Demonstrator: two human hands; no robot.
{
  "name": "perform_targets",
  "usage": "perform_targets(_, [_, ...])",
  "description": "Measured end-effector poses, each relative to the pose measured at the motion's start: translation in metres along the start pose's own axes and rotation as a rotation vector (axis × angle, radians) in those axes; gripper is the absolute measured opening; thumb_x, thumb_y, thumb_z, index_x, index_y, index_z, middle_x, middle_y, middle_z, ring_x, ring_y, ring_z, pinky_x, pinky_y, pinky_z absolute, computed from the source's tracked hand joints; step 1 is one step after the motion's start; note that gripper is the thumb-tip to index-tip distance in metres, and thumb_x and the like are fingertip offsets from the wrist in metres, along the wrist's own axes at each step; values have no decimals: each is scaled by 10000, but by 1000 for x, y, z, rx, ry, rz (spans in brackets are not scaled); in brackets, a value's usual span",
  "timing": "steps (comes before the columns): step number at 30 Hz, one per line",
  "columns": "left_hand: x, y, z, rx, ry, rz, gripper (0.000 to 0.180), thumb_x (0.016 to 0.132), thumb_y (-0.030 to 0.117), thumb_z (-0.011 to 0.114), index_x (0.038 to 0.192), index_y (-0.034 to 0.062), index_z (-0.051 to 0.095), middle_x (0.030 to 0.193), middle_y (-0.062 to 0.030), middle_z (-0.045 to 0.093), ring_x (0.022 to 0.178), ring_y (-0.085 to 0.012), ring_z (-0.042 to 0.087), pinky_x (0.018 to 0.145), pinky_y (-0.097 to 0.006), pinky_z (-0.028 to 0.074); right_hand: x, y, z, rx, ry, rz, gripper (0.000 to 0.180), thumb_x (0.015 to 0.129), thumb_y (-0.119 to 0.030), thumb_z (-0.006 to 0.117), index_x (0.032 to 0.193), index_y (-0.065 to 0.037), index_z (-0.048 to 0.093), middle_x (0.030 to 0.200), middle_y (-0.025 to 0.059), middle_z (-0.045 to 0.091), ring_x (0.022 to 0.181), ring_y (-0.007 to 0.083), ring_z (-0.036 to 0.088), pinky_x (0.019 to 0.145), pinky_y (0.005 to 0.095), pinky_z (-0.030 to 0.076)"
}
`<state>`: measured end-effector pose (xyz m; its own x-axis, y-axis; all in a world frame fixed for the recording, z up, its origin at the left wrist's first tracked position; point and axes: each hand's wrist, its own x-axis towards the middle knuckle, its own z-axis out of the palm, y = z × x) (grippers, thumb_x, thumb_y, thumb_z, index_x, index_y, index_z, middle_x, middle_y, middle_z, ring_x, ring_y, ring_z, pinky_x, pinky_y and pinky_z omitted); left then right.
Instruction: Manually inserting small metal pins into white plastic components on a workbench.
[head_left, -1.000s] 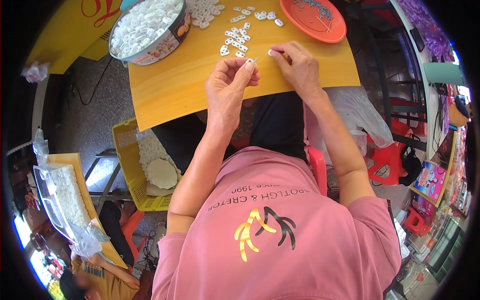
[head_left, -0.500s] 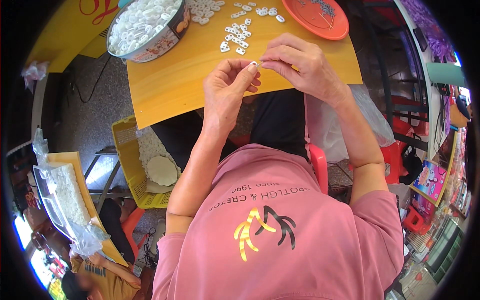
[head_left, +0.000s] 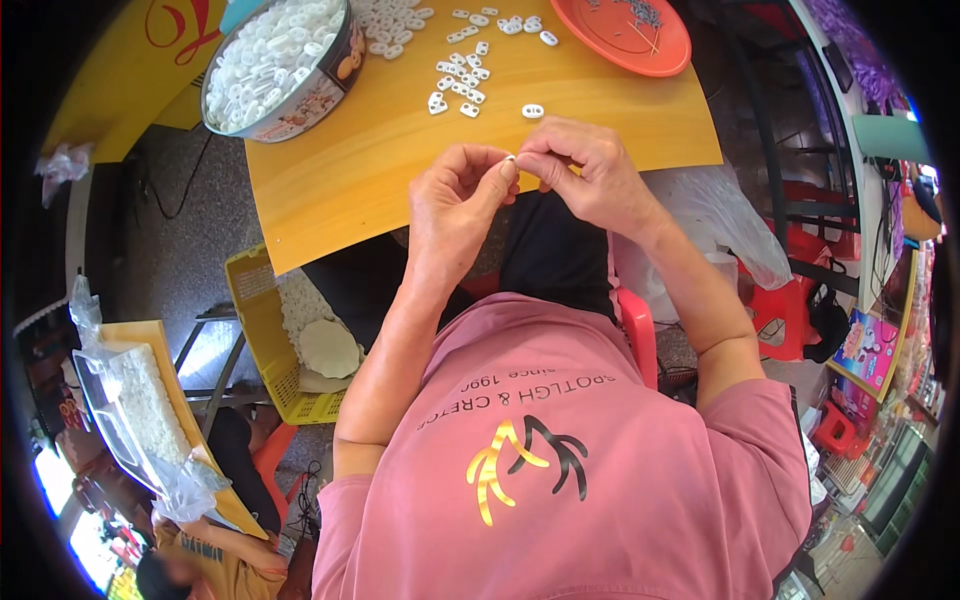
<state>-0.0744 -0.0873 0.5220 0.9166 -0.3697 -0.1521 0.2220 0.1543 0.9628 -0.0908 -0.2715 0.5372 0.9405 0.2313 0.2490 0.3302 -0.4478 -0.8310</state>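
Over the table's near edge, my left hand [head_left: 448, 200] is closed in a pinch on a small white plastic piece [head_left: 511, 158], of which only a bit shows. My right hand [head_left: 596, 175] is closed too, its thumb and forefinger meeting at that piece. Whatever its fingertips hold is hidden. Just beyond my right hand lies a single white oval piece with two dark holes [head_left: 532, 111]. Farther off, a loose cluster of similar two-holed pieces [head_left: 468, 82] is spread on the yellow table [head_left: 350, 170].
A round tin [head_left: 335, 85] full of white pieces stands far left. An orange-red plate [head_left: 675, 60] at far right carries small grey metal parts and thin sticks. A yellow crate [head_left: 262, 330] sits lower left. Beyond it, a person in a brown shirt [head_left: 235, 550] sits at another board.
Both hands have come closer together, and my right hand has moved down toward me. The thin thing at its fingertips is now hidden. A lone white piece shows beyond that hand.
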Motion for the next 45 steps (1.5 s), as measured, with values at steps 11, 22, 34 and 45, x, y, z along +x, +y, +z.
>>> perform_targets(11, [3,-7,-9,-30,56,-52,149,930,98,650,997,-32,621,829,-47,651,731,-100,622,697,-235,536,24,27,-29,-84,63,185,174,873,-154,683,962,-6,703,807,106,655,687,208,615,634,299,491])
perform_targets(22, [10,-6,-3,-130,135,11,143,935,105,636,993,-23,608,868,-53,633,764,-102,610,695,-252,543,27,30,-13,-26,118,355,213,918,-160,663,1047,6,697,858,35,659,661,85,571,613,236,465])
perform_targets(34, [13,6,7,-205,102,42,160,931,114,636,995,-27,594,871,-68,636,759,-119,622,688,-261,537,15,-9,-3,623,142,344,269,933,-154,655,1141,17,646,894,34,654,653,65,559,598,209,472])
perform_targets(45, [9,9,8,-188,126,37,184,917,117,660,1017,-23,593,874,-90,641,762,-143,627,683,-275,540,13,-10,0,626,157,368,260,935,-147,651,1142,9,660,871,20,637,647,66,550,592,212,479])
